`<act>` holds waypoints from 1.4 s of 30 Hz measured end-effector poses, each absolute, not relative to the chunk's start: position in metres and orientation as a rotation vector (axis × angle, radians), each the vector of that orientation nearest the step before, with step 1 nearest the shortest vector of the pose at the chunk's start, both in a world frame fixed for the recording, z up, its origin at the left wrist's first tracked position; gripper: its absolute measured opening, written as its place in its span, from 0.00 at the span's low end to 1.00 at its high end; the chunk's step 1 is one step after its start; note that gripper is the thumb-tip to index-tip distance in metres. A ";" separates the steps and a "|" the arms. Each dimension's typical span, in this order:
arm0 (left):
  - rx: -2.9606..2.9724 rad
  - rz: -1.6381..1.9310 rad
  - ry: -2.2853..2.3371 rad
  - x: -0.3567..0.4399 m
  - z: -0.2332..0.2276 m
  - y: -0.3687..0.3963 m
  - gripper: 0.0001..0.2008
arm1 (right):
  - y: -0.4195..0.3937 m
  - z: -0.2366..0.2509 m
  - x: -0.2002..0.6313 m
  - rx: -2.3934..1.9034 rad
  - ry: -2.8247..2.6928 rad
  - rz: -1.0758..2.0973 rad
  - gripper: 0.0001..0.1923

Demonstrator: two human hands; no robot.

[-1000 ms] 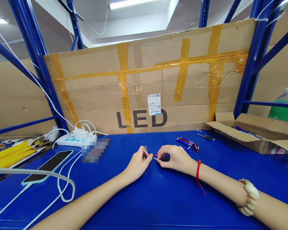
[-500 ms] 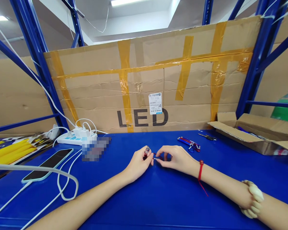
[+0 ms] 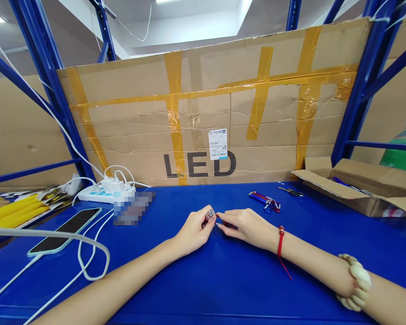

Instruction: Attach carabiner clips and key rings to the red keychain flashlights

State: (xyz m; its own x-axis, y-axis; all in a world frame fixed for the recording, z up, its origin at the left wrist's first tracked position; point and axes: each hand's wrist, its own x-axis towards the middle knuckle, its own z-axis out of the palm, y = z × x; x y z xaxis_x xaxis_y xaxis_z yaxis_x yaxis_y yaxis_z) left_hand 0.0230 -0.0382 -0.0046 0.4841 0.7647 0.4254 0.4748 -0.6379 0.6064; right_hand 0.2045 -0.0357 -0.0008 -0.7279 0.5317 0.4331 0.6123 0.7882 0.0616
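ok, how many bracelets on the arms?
2, both on the right arm: a red string bracelet at the wrist just behind the right hand, and a cream beaded bracelet further up the forearm. The left arm shows none.

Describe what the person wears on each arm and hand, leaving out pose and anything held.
Both forearms are bare, with no sleeves or gloves in view. The left hand and its wrist carry nothing. Behind the right hand, the wrist bears a thin red string bracelet with a small bead and a loose hanging tail. Further up that forearm sits a chunky bracelet of cream, shell-like beads.
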 end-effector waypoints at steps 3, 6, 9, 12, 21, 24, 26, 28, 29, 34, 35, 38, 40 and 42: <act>2.357 0.982 1.010 0.022 -0.005 -0.037 0.13 | -0.034 -0.003 0.205 -0.827 -2.563 -0.304 0.11; 2.362 1.002 1.007 0.022 -0.005 -0.037 0.13 | -0.034 -0.003 0.205 -0.807 -2.549 -0.344 0.12; 2.342 1.005 0.999 0.023 -0.006 -0.037 0.12 | -0.033 -0.003 0.204 -0.794 -2.523 -0.364 0.13; 2.299 1.005 0.989 0.025 -0.006 -0.038 0.12 | -0.033 -0.002 0.204 -0.764 -2.497 -0.341 0.15; 2.147 1.057 1.033 0.028 0.001 -0.045 0.13 | -0.032 0.002 0.208 -0.755 -2.375 -0.191 0.14; 2.116 1.012 0.982 0.027 0.001 -0.046 0.12 | -0.030 0.003 0.210 -0.767 -2.267 -0.157 0.14; 2.119 0.967 0.958 0.026 0.000 -0.047 0.11 | -0.029 0.004 0.210 -0.761 -2.207 -0.164 0.15; 2.135 0.931 0.945 0.026 0.000 -0.047 0.11 | -0.030 0.004 0.208 -0.750 -2.166 -0.179 0.15; 2.149 0.916 0.938 0.025 0.000 -0.047 0.10 | -0.031 0.004 0.207 -0.742 -2.152 -0.189 0.16; 2.214 0.861 0.884 0.026 -0.001 -0.047 0.13 | -0.034 0.002 0.204 -0.656 -2.163 -0.237 0.16; 2.216 0.858 0.871 0.026 -0.001 -0.047 0.13 | -0.035 0.002 0.204 -0.642 -2.178 -0.243 0.16; 2.220 0.861 0.838 0.026 -0.002 -0.047 0.14 | -0.036 0.002 0.205 -0.658 -2.218 -0.233 0.16; 2.231 0.856 0.837 0.026 -0.002 -0.046 0.17 | -0.036 0.002 0.204 -0.684 -2.240 -0.204 0.16; 2.228 0.853 0.850 0.026 -0.003 -0.045 0.19 | -0.037 0.002 0.203 -0.692 -2.258 -0.170 0.15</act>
